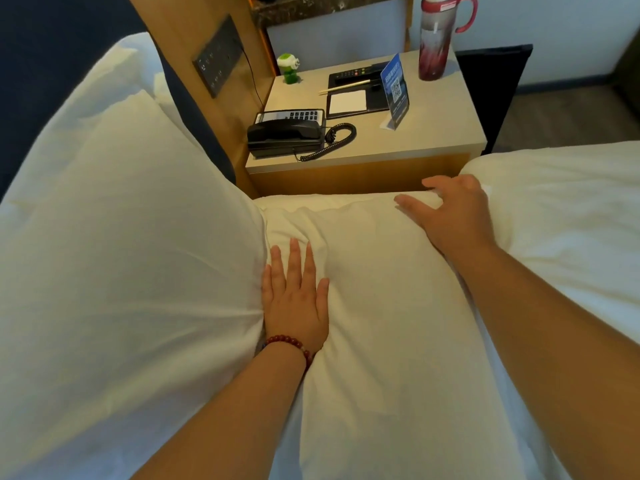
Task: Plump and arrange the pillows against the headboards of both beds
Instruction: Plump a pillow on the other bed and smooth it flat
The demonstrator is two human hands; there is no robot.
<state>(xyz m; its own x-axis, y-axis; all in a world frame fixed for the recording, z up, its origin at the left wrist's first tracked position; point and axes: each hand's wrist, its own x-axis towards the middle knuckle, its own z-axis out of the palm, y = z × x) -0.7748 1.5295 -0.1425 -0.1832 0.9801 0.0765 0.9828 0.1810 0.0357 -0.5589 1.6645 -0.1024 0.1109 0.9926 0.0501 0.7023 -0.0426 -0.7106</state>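
The tall pillow at left runs past the left and near edges of our view; the red bottle loses its top at the far edge. The right hand's fingers curl over the flat pillow's far corner, tips hidden. The blue card's print is unreadably small.

Left hand flat, pressing down — right hand perhaps gripping.

Hotel bedroom, seen from beside a white-linen bed, light wooden bedside counter carrying a black corded desk telephone, white notepad, blue QR-code card stand, dark switch panel set in wood walling.
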